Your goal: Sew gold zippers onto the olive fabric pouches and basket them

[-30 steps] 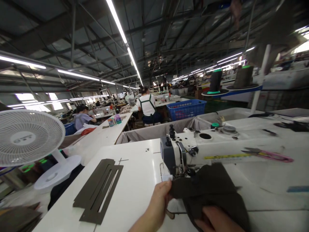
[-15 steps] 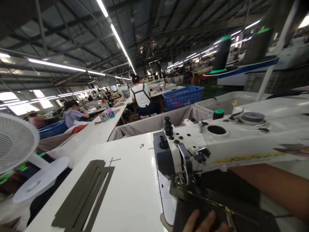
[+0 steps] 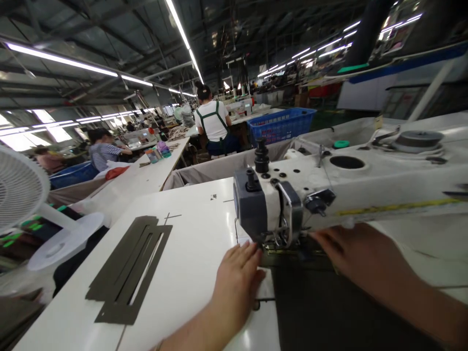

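White tabletop (image 3: pixel 192 258) borders dark fabric (image 3: pixel 310 304) in the foreground, its gold-coloured strip (image 3: pixel 274 250) now swung from a slant to lie crosswise under the sewing machine (image 3: pixel 361 187), apparently better aligned for the work. The left hand (image 3: pixel 236 282) and right hand (image 3: pixel 360 256) flank the strip with bent fingers, whether gripping cannot be told, while farther back a green-strapped worker (image 3: pixel 213 120) sits beside a blue basket (image 3: pixel 280 127).
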{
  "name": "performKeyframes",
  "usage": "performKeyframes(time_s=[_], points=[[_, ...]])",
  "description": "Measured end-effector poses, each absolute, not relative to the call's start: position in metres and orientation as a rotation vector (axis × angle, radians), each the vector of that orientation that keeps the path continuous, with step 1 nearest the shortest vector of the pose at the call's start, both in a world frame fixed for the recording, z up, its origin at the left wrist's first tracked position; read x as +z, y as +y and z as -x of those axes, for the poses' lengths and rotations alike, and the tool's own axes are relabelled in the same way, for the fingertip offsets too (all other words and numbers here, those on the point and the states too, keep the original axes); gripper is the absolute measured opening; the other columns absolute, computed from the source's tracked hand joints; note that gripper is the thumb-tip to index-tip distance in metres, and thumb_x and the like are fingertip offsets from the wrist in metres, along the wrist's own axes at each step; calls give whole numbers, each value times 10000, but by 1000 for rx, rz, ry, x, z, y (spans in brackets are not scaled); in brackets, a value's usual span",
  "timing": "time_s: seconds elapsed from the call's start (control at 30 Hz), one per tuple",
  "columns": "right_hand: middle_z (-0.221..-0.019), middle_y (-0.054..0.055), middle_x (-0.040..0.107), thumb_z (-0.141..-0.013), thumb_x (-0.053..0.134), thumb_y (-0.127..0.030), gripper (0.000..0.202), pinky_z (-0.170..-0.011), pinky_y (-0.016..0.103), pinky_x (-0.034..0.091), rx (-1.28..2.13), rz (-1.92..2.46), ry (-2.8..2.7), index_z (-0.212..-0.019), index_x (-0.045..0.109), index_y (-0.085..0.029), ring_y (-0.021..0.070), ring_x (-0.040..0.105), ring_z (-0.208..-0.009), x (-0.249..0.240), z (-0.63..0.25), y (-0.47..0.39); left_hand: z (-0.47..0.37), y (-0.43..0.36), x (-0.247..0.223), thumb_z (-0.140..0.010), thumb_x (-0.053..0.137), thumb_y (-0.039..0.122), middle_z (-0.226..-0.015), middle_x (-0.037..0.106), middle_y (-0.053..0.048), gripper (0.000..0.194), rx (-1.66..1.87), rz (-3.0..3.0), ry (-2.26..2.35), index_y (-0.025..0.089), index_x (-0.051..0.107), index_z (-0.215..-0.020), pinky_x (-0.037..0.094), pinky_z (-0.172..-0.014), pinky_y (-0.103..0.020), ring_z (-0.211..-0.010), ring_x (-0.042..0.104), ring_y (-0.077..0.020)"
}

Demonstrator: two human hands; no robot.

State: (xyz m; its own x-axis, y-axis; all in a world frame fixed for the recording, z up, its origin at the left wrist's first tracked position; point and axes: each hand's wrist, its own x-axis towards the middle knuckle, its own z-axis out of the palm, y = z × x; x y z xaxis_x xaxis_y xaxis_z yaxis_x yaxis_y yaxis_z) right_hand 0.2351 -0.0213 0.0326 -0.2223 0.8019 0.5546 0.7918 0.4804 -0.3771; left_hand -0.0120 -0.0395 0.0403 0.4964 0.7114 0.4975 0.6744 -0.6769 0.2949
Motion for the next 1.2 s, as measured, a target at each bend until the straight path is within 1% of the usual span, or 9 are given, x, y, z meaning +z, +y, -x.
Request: performKeyframes(time_s=[0.07,0.1,0.17,0.23,0.4,0.53,0.77,0.9,1.2], points=[[-815,83,642,-900,430,-245,226,-734,384,498,-159,1194,-2159,-823,631,-175,214,605,-780,29,-214,-33,11,-33,34,-898,464,161,-1090,645,-117,191,885,-2749,1200,156,632,-987,481,-921,-442,-1040,596,-241],[-843,103,654,-893,403,-184,236,-745,389,505,-210,1134,-2224,-881,637,-154,227,614,-806,27,-204,-36,9,-31,31,-898,461,148,-1086,649,-113,188,881,-2777,1184,157,639,-956,475,-934,-432,-1039,600,-233],[-925,129,666,-863,358,-78,291,-783,371,516,-189,1068,-2298,-993,618,-106,221,626,-865,22,-186,-37,4,-29,27,-896,459,132,-1073,656,-119,189,903,-2802,1186,149,646,-922,483,-931,-417,-1021,614,-227],[-964,129,668,-833,352,-33,320,-801,340,520,-129,1042,-2329,-1015,608,-93,203,632,-887,20,-178,-33,2,-30,26,-892,456,125,-1062,660,-128,193,934,-2818,1175,140,647,-911,493,-920,-408,-1008,621,-229],[-944,109,676,-802,369,-22,298,-803,318,520,-68,1008,-2349,-931,621,-117,195,638,-883,23,-182,-25,3,-30,29,-884,440,118,-1046,664,-138,208,937,-2863,1114,136,646,-905,500,-913,-412,-1017,618,-234],[-962,114,671,-804,371,-30,296,-816,327,513,-40,1020,-2342,-949,613,-118,203,631,-910,24,-183,-26,3,-29,30,-893,425,116,-1041,664,-145,220,917,-2890,1116,128,645,-905,502,-910,-422,-1017,617,-237],[-916,96,676,-773,354,3,335,-802,305,510,7,1005,-2326,-897,624,-150,193,634,-884,24,-180,-23,1,-22,31,-877,461,108,-988,677,-141,174,918,-2905,1099,121,634,-865,515,-885,-403,-937,646,-229],[-877,73,677,-782,382,-18,314,-755,280,517,21,1002,-2331,-890,628,-181,182,639,-823,30,-180,-19,0,-18,29,-850,494,80,-953,683,-127,135,908,-2878,1139,121,622,-837,519,-869,-389,-886,657,-221],[-830,68,667,-804,346,-33,331,-697,293,508,13,992,-2326,-876,634,-179,186,626,-742,31,-180,-17,-1,-15,25,-875,474,104,-944,681,-126,151,942,-2839,1163,135,608,-813,527,-842,-393,-853,659,-209]])
